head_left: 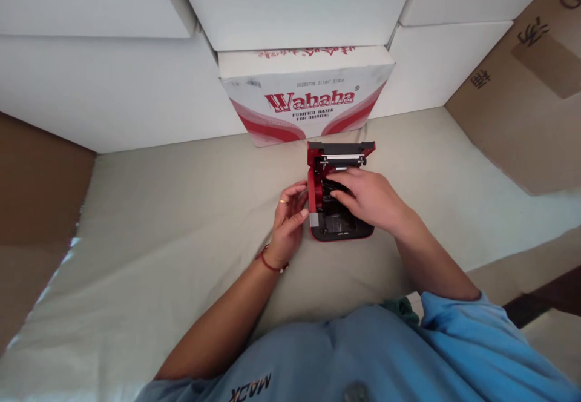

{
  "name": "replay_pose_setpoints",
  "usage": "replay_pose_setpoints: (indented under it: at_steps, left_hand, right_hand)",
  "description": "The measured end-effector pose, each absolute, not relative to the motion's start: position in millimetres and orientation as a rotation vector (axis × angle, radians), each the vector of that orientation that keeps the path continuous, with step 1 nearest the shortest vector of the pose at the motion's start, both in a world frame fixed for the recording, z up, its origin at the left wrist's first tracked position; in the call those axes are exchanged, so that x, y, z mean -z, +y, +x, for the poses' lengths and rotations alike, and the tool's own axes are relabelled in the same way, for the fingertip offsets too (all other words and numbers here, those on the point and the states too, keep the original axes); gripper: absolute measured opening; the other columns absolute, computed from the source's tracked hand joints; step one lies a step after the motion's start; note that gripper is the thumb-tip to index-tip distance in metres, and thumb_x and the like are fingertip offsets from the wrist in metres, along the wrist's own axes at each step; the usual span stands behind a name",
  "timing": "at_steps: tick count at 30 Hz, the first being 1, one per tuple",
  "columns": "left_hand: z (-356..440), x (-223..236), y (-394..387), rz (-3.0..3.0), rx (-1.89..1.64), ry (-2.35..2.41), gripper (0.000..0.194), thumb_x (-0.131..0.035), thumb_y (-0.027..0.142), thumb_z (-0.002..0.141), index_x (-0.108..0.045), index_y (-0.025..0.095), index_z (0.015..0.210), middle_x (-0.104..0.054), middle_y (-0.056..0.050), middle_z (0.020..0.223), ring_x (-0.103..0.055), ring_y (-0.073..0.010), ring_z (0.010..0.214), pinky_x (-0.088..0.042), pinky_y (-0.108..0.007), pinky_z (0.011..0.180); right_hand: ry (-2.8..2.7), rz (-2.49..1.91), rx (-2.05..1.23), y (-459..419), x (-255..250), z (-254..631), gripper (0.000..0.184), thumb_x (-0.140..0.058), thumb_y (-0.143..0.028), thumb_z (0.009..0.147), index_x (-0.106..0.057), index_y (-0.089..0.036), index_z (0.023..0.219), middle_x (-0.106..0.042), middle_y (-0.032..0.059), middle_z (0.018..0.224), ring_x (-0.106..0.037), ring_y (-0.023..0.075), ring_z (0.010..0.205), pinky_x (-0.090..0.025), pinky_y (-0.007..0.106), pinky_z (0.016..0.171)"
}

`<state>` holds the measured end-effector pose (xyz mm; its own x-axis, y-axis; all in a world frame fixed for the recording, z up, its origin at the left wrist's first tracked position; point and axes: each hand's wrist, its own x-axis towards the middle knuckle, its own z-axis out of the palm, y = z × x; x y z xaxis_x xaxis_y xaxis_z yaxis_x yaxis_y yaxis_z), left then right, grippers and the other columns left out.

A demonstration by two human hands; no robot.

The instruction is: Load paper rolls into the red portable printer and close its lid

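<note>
A small red and black device lies on a beige cloth-covered surface, its lid hinged open toward the far side and showing a metal roller bar. My left hand rests against the device's left side, fingers loosely curled, steadying it. My right hand reaches over the open compartment from the right, fingertips down inside the black interior. Whatever my right fingers touch there is hidden by the hand.
A white and red "Wahaha" water carton stands just behind the device. White boxes are stacked along the back. A brown cardboard box leans at the right, and another brown surface sits at the left.
</note>
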<state>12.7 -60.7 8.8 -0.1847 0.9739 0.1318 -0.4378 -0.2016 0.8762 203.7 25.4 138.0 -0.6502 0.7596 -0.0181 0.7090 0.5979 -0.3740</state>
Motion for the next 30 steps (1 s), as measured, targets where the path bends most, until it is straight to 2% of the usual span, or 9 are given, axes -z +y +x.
replay_pose_setpoints:
  at_steps: [4,6,9,13,17,19,21,25,30]
  left_hand:
    - [12.9,-13.8,-78.9,1.481,-1.808,1.229,0.04,-0.069,0.047,0.101,-0.071,0.035,0.139,-0.058,-0.009,0.147,-0.048,-0.0344,0.153,-0.037,-0.06,0.133]
    - [13.7,-16.6,-88.3,1.836,-1.847,1.29,0.043,-0.066,0.047,0.101,-0.071,0.037,0.143,-0.061,-0.009,0.137,-0.052,-0.0353,0.145,-0.038,-0.061,0.131]
    - [17.2,-15.2,-97.7,2.196,-1.747,1.329,0.047,-0.076,0.041,0.093,-0.073,0.042,0.14,-0.065,-0.008,0.124,-0.058,-0.0343,0.131,-0.041,-0.061,0.126]
    - [20.6,-4.8,-102.5,2.162,-1.589,1.361,0.048,-0.088,0.032,0.084,-0.079,0.049,0.128,-0.067,-0.005,0.112,-0.059,-0.0337,0.125,-0.033,-0.065,0.131]
    - [20.1,-1.6,-103.1,2.082,-1.613,1.352,0.045,-0.09,0.03,0.081,-0.082,0.05,0.12,-0.066,-0.006,0.108,-0.057,-0.0355,0.127,-0.026,-0.069,0.133]
    - [20.0,-4.2,-102.8,2.178,-1.652,1.345,0.05,-0.088,0.024,0.08,-0.081,0.049,0.123,-0.065,-0.006,0.111,-0.055,-0.035,0.129,-0.025,-0.069,0.134]
    - [20.2,-6.8,-102.6,2.263,-1.678,1.329,0.054,-0.086,0.02,0.08,-0.08,0.047,0.125,-0.065,-0.006,0.115,-0.053,-0.034,0.132,-0.025,-0.068,0.135]
    - [20.5,-6.4,-103.4,2.222,-1.628,1.358,0.045,-0.088,0.026,0.08,-0.081,0.048,0.119,-0.065,-0.006,0.117,-0.052,-0.0357,0.137,-0.022,-0.07,0.135]
    - [19.3,-4.7,-101.8,2.251,-1.701,1.449,0.035,-0.086,0.032,0.08,-0.084,0.044,0.112,-0.071,-0.006,0.114,-0.059,-0.0354,0.133,-0.036,-0.067,0.131]
  right_hand:
    - [-2.521,-0.743,-0.553,3.0,-130.3,239.8,0.025,-0.061,-0.029,0.111,-0.083,-0.024,0.123,-0.084,0.0087,0.13,-0.075,0.0253,0.11,-0.063,0.044,0.098]
    - [-2.495,-0.642,-0.529,-11.6,-124.3,255.9,0.022,-0.065,-0.027,0.109,-0.084,-0.026,0.121,-0.085,0.0078,0.129,-0.073,0.0256,0.106,-0.064,0.045,0.093]
    - [-2.48,-0.65,-0.577,-27.4,-119.0,270.9,0.025,-0.066,-0.024,0.108,-0.083,-0.029,0.126,-0.083,0.0087,0.137,-0.071,0.0282,0.118,-0.064,0.05,0.098]
    - [-2.314,-0.745,-0.681,-13.9,-119.6,275.9,0.027,-0.064,-0.032,0.111,-0.082,-0.035,0.13,-0.083,0.0057,0.136,-0.073,0.0272,0.128,-0.059,0.052,0.112]
    - [-1.934,-1.09,-0.618,33.8,-114.0,263.7,0.047,-0.054,-0.058,0.113,-0.07,-0.035,0.15,-0.072,0.0084,0.155,-0.068,0.0278,0.141,-0.054,0.053,0.122]
    - [-1.862,-1.094,-0.671,53.9,-111.0,253.1,0.064,-0.052,-0.071,0.11,-0.064,-0.031,0.158,-0.067,0.0102,0.161,-0.065,0.0278,0.147,-0.052,0.05,0.124]
    - [-1.887,-1.03,-0.752,62.5,-111.8,243.6,0.07,-0.05,-0.076,0.108,-0.064,-0.029,0.158,-0.07,0.0097,0.159,-0.066,0.0268,0.146,-0.05,0.048,0.126]
    - [-1.938,-0.983,-0.747,44.8,-119.0,240.2,0.058,-0.048,-0.071,0.112,-0.078,-0.031,0.139,-0.081,0.0062,0.141,-0.071,0.0254,0.139,-0.051,0.048,0.125]
    - [-2.097,-0.916,-0.668,4.7,-104.6,258.2,0.043,-0.047,-0.05,0.117,-0.085,-0.031,0.123,-0.085,0.0055,0.133,-0.073,0.0263,0.139,-0.044,0.058,0.131]
